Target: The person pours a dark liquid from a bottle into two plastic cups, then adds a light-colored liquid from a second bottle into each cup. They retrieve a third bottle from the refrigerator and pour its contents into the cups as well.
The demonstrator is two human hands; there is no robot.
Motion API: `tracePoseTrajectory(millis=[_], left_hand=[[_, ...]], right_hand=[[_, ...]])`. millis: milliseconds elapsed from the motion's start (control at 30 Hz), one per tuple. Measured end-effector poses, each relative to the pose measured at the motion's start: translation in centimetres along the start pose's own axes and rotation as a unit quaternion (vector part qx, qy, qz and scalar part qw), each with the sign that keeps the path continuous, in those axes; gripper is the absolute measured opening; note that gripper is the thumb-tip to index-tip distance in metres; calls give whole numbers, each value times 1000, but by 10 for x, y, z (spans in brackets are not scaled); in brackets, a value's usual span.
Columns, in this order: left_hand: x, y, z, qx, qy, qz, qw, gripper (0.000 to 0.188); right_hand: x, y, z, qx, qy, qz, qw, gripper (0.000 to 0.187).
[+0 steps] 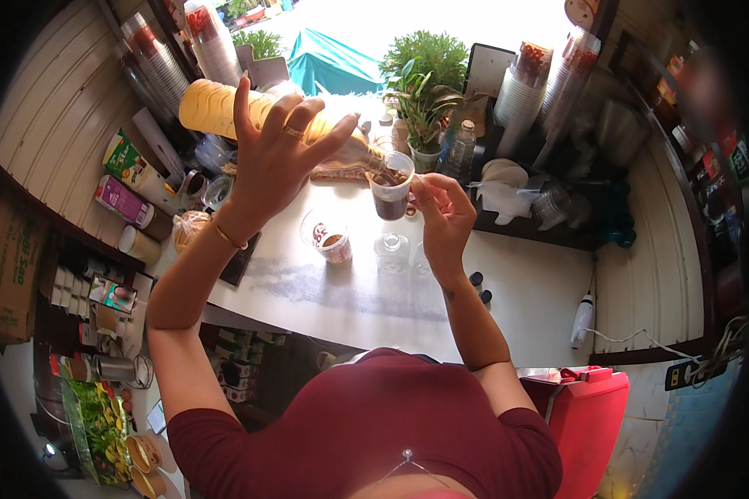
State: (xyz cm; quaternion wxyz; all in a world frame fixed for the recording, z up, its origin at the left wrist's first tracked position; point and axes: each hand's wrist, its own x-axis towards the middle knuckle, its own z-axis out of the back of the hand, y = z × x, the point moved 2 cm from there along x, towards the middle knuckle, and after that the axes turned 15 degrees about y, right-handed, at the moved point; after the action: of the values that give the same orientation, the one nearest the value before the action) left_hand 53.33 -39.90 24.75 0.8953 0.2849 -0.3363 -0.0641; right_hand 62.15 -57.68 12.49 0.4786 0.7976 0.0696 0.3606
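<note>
My left hand [275,133] grips a large ridged plastic bottle [212,110] of pale yellow liquid, its fingers spread over the side. The bottle lies tilted, with its neck at the mouth of a small clear cup [390,200]. That cup, holding dark brown liquid, is pinched at its right side by my right hand [445,208]. Below it on the white counter stands a clear plastic cup [328,237] with red print and something brown inside. Beside that is a small clear container [392,252]. Whether liquid is flowing from the bottle is too small to tell.
Stacks of plastic cups [212,46] stand at the far left, and more cup stacks [522,87] at the far right. A potted plant [425,150] and a clear bottle [460,150] stand behind the cup. On the right lies a white corded device [583,320].
</note>
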Motion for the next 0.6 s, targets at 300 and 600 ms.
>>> tracePoseTrajectory(millis=[300,600], left_hand=[[10,-3,3,12,-25,-32,999,35],[0,-13,5,-127,66,33,989,55]], right_hand=[[-2,2,1,15,-1,4,1000,12],[-3,8,11,30,-2,13,999,14]])
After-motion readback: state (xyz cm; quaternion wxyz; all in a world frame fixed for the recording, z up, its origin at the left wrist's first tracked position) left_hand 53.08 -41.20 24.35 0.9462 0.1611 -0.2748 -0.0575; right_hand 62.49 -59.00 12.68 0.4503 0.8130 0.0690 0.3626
